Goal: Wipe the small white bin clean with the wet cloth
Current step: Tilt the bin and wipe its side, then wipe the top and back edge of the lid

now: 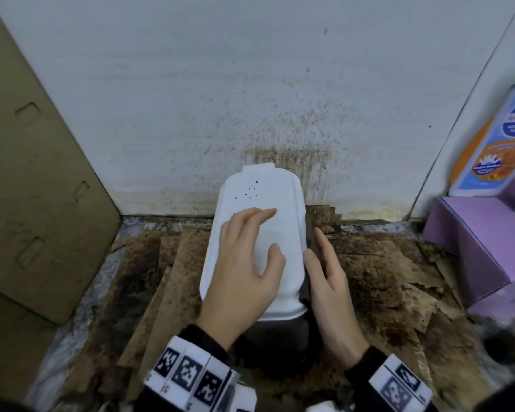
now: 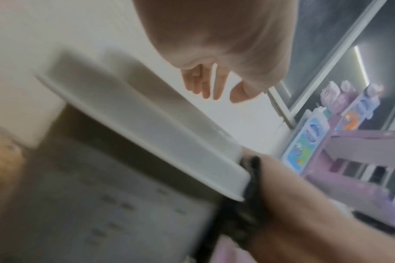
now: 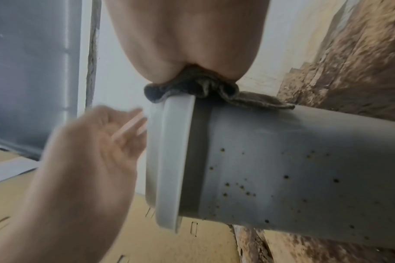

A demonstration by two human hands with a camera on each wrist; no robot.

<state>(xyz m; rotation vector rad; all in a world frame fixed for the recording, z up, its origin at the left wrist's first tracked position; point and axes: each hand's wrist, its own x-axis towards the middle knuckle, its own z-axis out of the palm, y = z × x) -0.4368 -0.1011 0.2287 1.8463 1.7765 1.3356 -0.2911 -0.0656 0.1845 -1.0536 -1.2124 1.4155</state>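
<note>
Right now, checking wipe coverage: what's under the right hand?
The dark wet cloth, bunched against the lid rim and grey side of the small white bin. The surface beneath it is hidden.

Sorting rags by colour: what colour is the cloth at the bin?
The cloth is dark grey; right wrist view shows it best.

Floor: soiled, overlaid with stained cardboard.
Torn, brown-stained cardboard sheets [image 1: 369, 278] overlap across the floor [image 1: 81, 307]. The small white bin [image 1: 262, 203] stands on them at the back edge. A purple box [image 1: 482, 242] sits at the right edge and a brown carton [image 1: 27, 188] at the left.
</note>
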